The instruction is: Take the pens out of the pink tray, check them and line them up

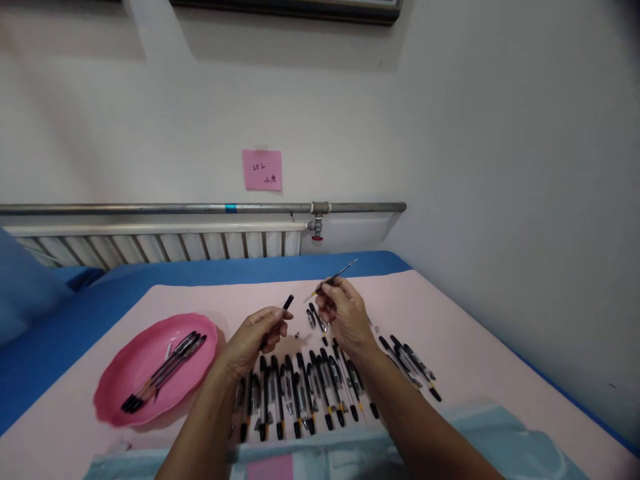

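Observation:
My left hand (257, 337) is closed round a black pen barrel (287, 303) whose dark end sticks up past my fingers. My right hand (343, 313) pinches a thin pen refill (334, 279) that points up and to the right, its pale tip toward the left hand. The two hands hover close together above a row of several black pens (305, 390) laid side by side on the pink sheet (475, 347). A few small loose pen parts (314, 319) lie just beyond the row.
A pink oval dish (130, 387) at the left holds several pens (167, 365). More pens (413, 363) lie at the right of the row. Blue bedding (70, 320), a radiator (155, 243) and a pipe (200, 208) run behind. A pink note (262, 170) sticks on the wall.

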A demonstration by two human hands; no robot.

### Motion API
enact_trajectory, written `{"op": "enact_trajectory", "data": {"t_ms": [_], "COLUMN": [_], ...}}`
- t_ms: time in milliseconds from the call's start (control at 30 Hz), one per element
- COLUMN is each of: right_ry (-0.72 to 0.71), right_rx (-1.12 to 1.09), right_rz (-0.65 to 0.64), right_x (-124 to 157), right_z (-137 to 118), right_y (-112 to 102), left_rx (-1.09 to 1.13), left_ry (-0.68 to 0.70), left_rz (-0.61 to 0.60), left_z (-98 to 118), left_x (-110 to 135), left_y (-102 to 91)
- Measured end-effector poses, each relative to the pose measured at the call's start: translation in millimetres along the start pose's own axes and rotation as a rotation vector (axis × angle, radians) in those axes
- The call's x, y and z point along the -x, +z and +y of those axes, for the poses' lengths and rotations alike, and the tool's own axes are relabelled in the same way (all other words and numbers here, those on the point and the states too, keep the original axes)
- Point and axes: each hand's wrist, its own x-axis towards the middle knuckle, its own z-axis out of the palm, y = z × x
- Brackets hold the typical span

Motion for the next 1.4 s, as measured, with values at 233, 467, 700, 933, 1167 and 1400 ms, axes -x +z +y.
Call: {"op": "enact_trajectory", "data": {"t_ms": [233, 467, 700, 933, 1167, 1400], "right_ry": [-0.066, -0.058, -0.091, 0.046, -0.045, 0.121], "right_rx": [0.063, 0.093, 0.181, 0.131, 0.293, 0.420], "right_rz": [-0.025, -0.036, -0.069, -0.096, -0.105, -0.254], "right_x": [8, 6, 9, 1, 4, 5], "right_z": [-4, -3, -8, -2, 2, 9], "right_y": [5, 3, 2, -4, -4, -2], "left_rx": [-0.080, -0.118, -0.143, -0.133, -0.138, -0.070], "left_ry": [0.014, 0.005, -0.021, -0.048, -0.058, -0.080], "left_rz": [-0.048, -0.062, -0.068, -0.111, -0.103, -0.113], "left_z": [1, 1, 3, 6, 4, 2], "left_x": [4, 4, 5, 7, 6, 6], "left_y": [5.6, 5.0, 3.8, 1.8, 3.6, 7.8]}}
